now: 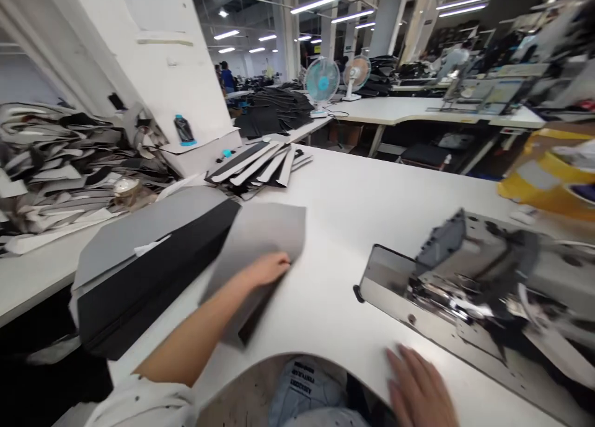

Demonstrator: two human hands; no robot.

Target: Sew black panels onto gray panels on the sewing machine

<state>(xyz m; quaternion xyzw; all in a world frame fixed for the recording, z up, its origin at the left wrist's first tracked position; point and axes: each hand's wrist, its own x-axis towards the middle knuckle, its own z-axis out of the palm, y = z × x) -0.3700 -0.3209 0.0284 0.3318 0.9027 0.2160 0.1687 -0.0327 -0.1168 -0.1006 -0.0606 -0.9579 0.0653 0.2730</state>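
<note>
My left hand [271,268] is closed on the right edge of a grey fabric panel [274,228], which lies partly raised on the white table. The panel's darker underside shows below my wrist. My right hand [421,387] rests on the table near its front edge, fingers stretched and slightly blurred, holding nothing. To its upper right is an industrial sewing machine [483,290] with a metal bed plate. Left of the panel lies a stack of grey and black fabric pieces [158,278].
Narrow cut strips [260,163] lie fanned at the table's [353,185] far left. A heap of scraps [51,167] fills the left side. A yellow bin [539,173] stands at the right. Two fans [322,83] stand behind, and a dark bottle [184,131] sits by the pillar.
</note>
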